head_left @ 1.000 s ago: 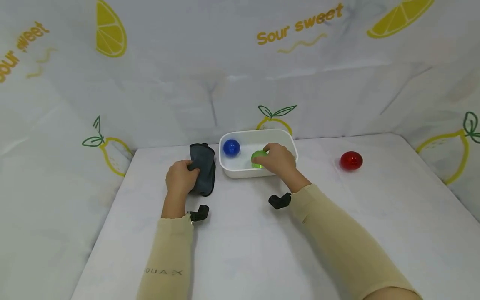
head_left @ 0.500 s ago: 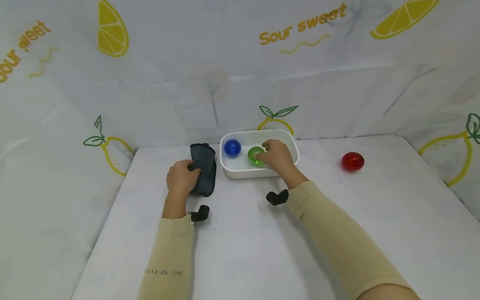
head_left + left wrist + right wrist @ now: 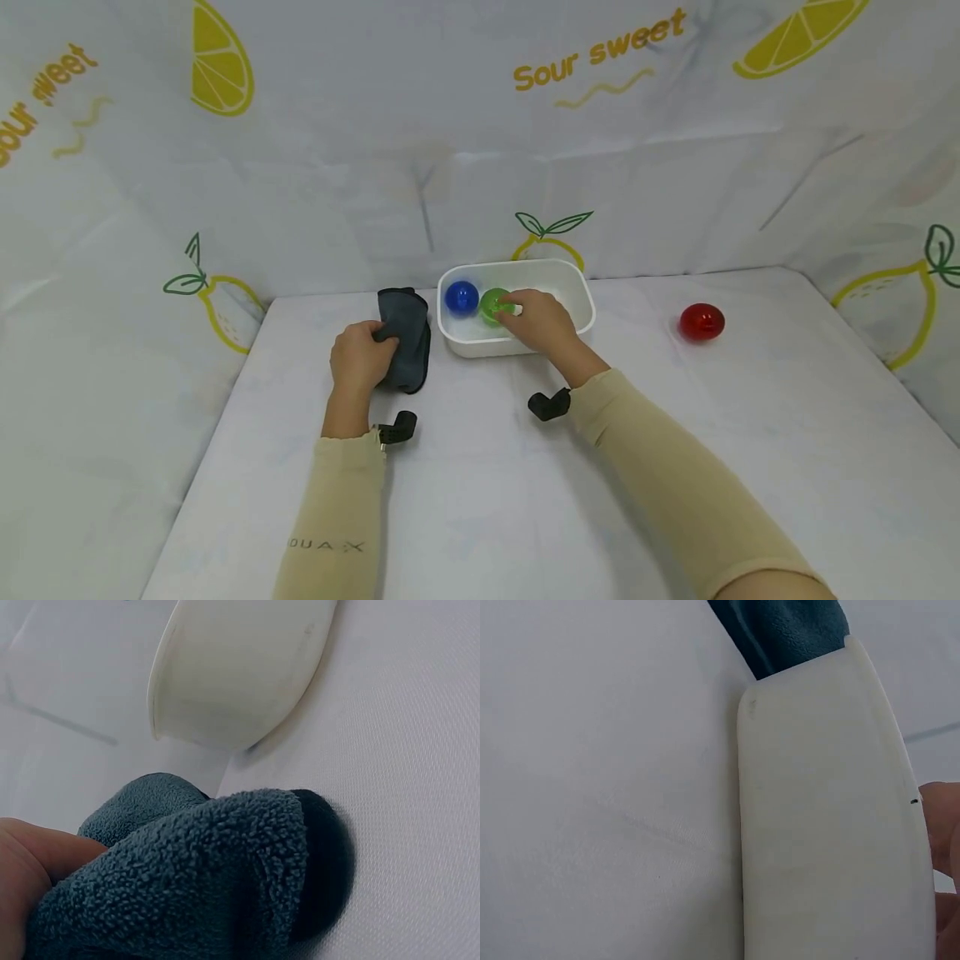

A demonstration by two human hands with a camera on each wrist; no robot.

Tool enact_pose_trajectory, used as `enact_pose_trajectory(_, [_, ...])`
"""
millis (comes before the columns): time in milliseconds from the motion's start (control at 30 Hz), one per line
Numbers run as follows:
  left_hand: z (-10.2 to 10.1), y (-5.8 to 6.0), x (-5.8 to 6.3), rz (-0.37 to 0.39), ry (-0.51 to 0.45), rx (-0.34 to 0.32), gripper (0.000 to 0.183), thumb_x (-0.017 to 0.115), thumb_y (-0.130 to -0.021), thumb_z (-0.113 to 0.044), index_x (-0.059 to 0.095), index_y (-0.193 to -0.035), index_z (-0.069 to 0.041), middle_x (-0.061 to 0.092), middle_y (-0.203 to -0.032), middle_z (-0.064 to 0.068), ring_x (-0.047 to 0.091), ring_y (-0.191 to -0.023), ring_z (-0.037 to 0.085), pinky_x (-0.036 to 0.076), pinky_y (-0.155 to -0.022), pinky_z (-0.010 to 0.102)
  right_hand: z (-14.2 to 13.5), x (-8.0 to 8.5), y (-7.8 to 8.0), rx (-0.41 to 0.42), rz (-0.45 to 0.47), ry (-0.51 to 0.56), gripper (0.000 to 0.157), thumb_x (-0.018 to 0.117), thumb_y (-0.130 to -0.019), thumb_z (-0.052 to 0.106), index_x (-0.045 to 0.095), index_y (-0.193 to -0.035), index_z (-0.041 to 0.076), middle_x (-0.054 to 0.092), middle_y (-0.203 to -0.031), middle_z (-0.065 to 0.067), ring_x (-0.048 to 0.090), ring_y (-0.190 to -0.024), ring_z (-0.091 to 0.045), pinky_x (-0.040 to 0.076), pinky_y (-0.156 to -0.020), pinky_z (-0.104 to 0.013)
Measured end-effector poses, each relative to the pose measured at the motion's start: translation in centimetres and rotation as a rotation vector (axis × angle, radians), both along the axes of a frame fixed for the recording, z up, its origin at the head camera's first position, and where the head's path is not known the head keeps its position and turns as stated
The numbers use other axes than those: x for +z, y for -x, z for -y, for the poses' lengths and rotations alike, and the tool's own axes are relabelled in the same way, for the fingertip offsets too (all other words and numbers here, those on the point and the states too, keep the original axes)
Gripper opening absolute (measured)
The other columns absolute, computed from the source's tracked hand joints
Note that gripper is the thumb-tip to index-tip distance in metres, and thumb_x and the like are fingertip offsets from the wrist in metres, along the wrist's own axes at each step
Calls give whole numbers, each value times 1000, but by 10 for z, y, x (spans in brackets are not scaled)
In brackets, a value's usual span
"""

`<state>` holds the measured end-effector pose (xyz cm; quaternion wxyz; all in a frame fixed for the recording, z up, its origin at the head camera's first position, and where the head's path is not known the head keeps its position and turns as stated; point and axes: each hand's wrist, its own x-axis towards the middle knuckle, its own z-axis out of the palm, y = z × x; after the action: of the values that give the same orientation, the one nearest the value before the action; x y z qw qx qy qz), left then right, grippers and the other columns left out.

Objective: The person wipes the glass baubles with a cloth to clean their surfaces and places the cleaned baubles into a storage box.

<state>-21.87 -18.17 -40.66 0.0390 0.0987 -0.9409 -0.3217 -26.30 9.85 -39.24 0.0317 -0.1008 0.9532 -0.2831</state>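
Note:
My left hand (image 3: 362, 358) grips the near-left side of a folded dark blue-grey terry cloth (image 3: 408, 342), thumb on top. The left wrist view shows the cloth's (image 3: 187, 862) looped pile and a darker edge against the table. My right hand (image 3: 542, 321) reaches over the front rim of a white oblong tub (image 3: 517, 346). Its thumb and index finger hold a translucent green ball (image 3: 491, 307) inside the tub. Just left of it lies a shiny blue ball (image 3: 461, 298). In the right wrist view the tub's wall (image 3: 817, 810) hides the balls and most of the fingers.
A shiny red ball (image 3: 702, 322) lies alone on the right part of the white-covered table (image 3: 480, 500). Behind the tub rises a white lemon-print sheet (image 3: 337, 167). A small black camera mount (image 3: 549, 405) juts from the right wrist, another mount (image 3: 397, 427) from the left.
My right hand lets its grip on the green ball loosen, then moves left with it. The ball now sits closer to the blue one. The left hand and cloth stay put.

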Motion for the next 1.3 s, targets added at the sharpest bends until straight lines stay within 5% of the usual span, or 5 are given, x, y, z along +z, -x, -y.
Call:
enact_pose_trajectory(233, [-2,0,0,1,-6,1,43,63,-92,-26,64,-129,-4,65,-128,19,60,-116,41,49,-94,54,-1,0,-2,36,25,-58,58,58,-95,44,48,-146,18,39,-155,-14,39,-141,-36,36,-111,-56])
enact_pose_trajectory(733, [-4,0,2,2,-27,-8,43,63,-92,-26,64,-129,-5,64,-129,18,60,-117,40,48,-96,54,-26,9,-12,25,-36,-7,48,60,-96,36,58,-136,11,52,-145,-14,43,-138,-33,34,-114,-49])
enact_pose_trajectory(1000, [-3,0,6,10,-29,-8,44,63,-92,-26,63,-130,-4,63,-130,19,58,-119,41,47,-97,55,-95,26,-27,-79,-142,48,50,58,-98,37,54,-138,8,49,-146,-16,39,-140,-36,33,-114,-55])
enact_pose_trajectory(1300, [4,1,0,15,-31,1,45,62,-92,-28,63,-130,-5,63,-131,18,57,-120,40,46,-98,55,-203,25,-43,-291,-20,9,72,45,-98,56,38,-149,5,34,-153,-28,40,-132,-51,34,-105,-67])
